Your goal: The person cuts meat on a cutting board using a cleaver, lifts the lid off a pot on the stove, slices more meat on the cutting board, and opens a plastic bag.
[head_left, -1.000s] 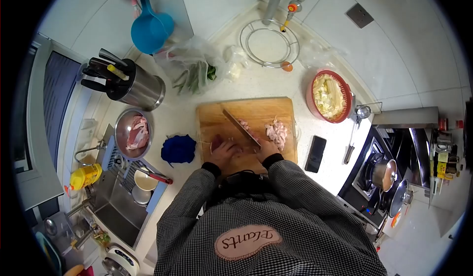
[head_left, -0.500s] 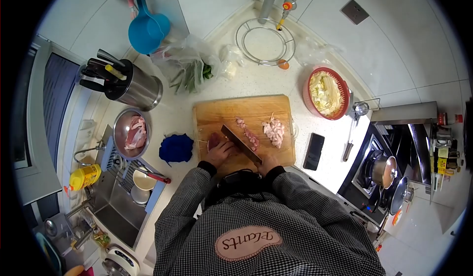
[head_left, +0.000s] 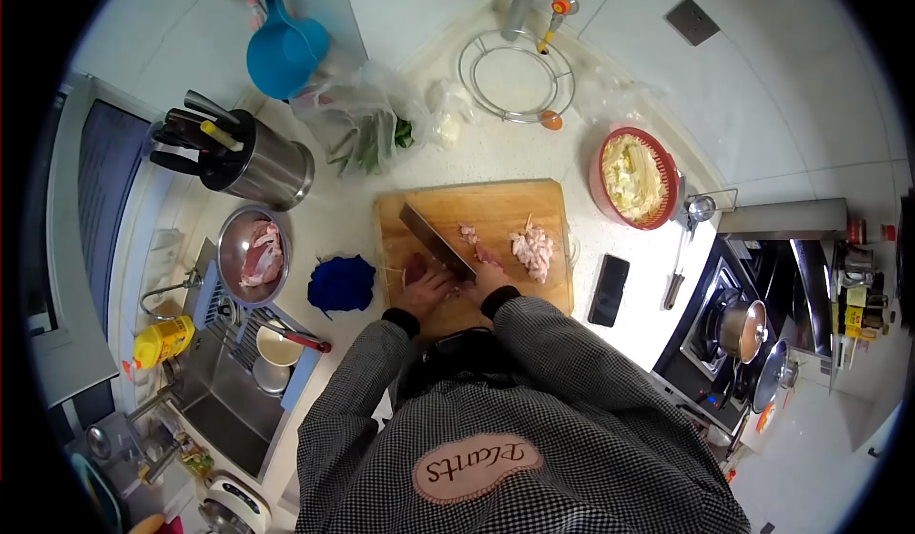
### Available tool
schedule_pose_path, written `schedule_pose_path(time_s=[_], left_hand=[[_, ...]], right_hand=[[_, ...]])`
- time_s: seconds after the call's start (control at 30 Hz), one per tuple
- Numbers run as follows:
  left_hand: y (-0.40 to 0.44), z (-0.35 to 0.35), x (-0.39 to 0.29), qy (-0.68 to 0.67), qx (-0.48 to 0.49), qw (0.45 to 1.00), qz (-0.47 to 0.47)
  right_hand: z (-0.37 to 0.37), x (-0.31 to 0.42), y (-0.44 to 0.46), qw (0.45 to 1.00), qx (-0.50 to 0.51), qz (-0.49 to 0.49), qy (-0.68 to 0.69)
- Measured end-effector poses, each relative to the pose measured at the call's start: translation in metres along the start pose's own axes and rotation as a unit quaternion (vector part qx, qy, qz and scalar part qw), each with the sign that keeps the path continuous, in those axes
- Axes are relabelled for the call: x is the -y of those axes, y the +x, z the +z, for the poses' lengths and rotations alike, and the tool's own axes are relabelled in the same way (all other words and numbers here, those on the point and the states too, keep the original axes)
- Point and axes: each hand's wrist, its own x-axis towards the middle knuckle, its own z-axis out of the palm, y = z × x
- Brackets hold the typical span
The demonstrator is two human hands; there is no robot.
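My right hand [head_left: 484, 281] grips the handle end of a wide-bladed knife [head_left: 436, 238], whose blade slants up and left over the wooden cutting board [head_left: 400, 212]. Beside the blade, my left hand [head_left: 427, 291] presses on a piece of raw meat [head_left: 416, 267], fingers together. A short row of cut meat [head_left: 469, 234] lies just right of the blade, partly hidden by my right hand. Farther right on the board sits a pile of chopped pale meat [head_left: 532, 250].
A metal bowl of meat [head_left: 261, 254] and a blue cloth [head_left: 341, 284] lie left of the board. Behind are a knife block [head_left: 272, 167], a plastic bag of greens [head_left: 367, 133] and a wire rack [head_left: 517, 76]. Rightward are a red basket [head_left: 634, 177], a phone [head_left: 609, 290] and the stove [head_left: 701, 338].
My right hand and the knife have moved left, closer to my left hand. The blade now lies farther from the chopped pile. My left hand stays on the meat.
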Motion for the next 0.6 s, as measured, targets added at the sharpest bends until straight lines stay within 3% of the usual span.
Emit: schedule_pose_path(time_s=[0.07, 0.17, 0.3, 0.37, 0.47, 0.53, 0.6], left_hand=[[0.001, -0.001, -0.002, -0.010, 0.005, 1.000, 0.002], [0.010, 0.006, -0.004, -0.003, -0.024, 1.000, 0.021], [0.017, 0.014, -0.008, -0.023, -0.056, 0.998, -0.013], [0.014, 0.003, -0.009, 0.021, -0.090, 0.996, -0.016], [0.003, -0.011, -0.010, 0.000, -0.053, 0.999, 0.008], [0.002, -0.012, -0.006, 0.015, -0.049, 0.998, 0.023], [0.003, -0.010, -0.003, 0.028, -0.046, 0.998, 0.038]], right_hand=[[0.006, -0.022, -0.006, 0.993, -0.087, -0.069, 0.026], [-0.001, -0.039, -0.024, 0.995, -0.093, -0.012, 0.015], [0.001, -0.056, -0.035, 0.979, -0.170, -0.068, 0.084], [-0.005, -0.054, -0.043, 0.982, -0.159, -0.045, 0.094], [0.011, -0.062, -0.045, 0.979, -0.147, -0.067, 0.124], [0.012, -0.052, -0.054, 0.987, -0.118, -0.005, 0.108], [0.013, -0.047, -0.056, 0.988, -0.111, -0.002, 0.111]])
